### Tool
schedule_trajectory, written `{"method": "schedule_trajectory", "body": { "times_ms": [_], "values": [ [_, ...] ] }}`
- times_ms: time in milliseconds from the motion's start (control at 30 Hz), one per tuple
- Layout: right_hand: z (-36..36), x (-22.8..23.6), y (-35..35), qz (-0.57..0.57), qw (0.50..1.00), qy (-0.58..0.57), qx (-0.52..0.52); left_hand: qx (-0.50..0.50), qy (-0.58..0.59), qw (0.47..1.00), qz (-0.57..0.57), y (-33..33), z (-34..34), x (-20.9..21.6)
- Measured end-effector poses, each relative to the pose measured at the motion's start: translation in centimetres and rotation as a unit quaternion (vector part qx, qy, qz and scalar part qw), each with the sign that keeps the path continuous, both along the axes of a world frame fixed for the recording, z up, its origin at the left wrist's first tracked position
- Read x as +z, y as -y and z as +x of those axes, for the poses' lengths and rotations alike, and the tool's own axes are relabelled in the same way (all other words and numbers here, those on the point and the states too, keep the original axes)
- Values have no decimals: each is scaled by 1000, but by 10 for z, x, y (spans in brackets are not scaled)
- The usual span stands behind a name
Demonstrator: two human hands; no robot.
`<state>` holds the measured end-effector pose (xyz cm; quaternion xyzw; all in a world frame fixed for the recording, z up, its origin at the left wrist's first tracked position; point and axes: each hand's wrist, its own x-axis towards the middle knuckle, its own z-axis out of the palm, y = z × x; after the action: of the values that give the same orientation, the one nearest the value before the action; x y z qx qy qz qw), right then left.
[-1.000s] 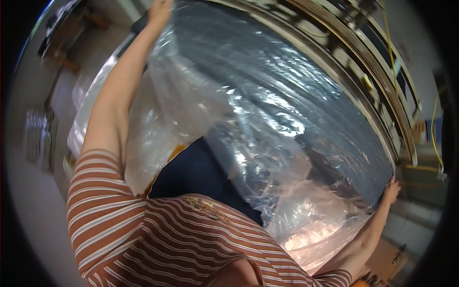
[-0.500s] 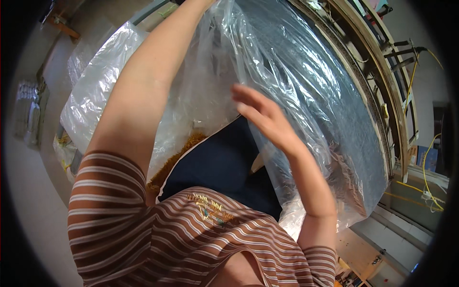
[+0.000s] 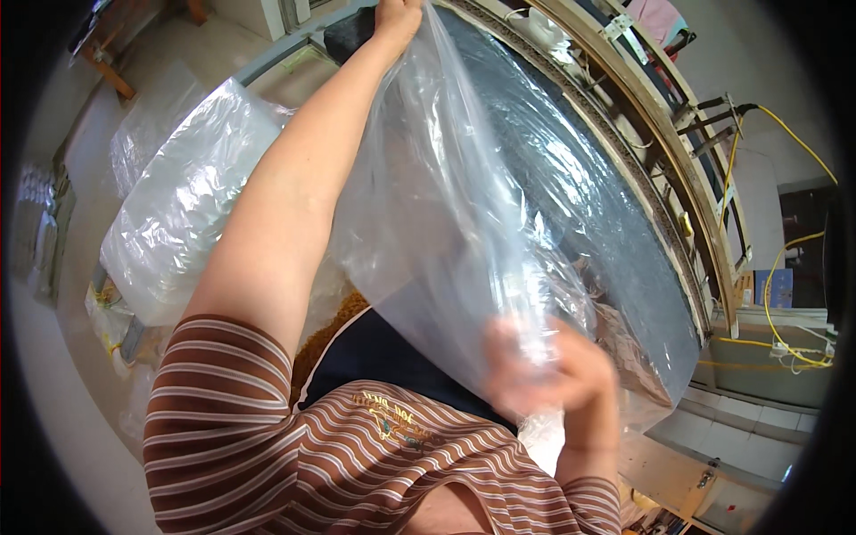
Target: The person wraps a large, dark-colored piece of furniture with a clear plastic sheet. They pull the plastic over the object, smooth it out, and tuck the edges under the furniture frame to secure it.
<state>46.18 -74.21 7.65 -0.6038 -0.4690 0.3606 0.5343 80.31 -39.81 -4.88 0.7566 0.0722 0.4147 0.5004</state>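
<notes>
A large clear plastic sheet [image 3: 428,196] hangs in loose folds from the top of the view down toward my body. My left hand [image 3: 398,20], arm stretched far out, is closed on its far edge. Close to my chest on the right, my right hand [image 3: 557,370] is at the sheet's gathered near part. Motion smears its fingers, and shiny film partly covers them, so its grip is not readable. Under the film lies a wide dark board-like surface [image 3: 526,107], also wrapped in clear plastic toward the right.
More crumpled clear plastic [image 3: 192,196] lies to the left, over a grey frame [image 3: 267,40]. Along the right runs a curved-looking wooden frame [image 3: 660,116] with metal fittings. Yellow cables [image 3: 769,267] hang beyond it. A brown fuzzy seat cover [image 3: 334,334] shows beneath me.
My right hand has dropped from the middle of the sheet toward my chest. The film now stretches in straighter folds between my hands, and my left hand has come into view at the top.
</notes>
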Motion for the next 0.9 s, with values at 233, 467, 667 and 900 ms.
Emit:
{"method": "schedule_trajectory", "body": {
  "times_ms": [233,467,667,900],
  "values": [
    [-159,67,168,129,738,96,-655,-25,-44,995,-86,22,-20,23],
    [-282,-85,299,-495,585,-41,-641,40,-156,985,61,-3,17,-15],
    [-387,-15,491,-695,128,246,-664,-40,-94,972,212,-58,61,-35],
    [-272,146,529,-557,75,510,-651,-38,-47,973,224,-14,48,-35]
  ]
}}
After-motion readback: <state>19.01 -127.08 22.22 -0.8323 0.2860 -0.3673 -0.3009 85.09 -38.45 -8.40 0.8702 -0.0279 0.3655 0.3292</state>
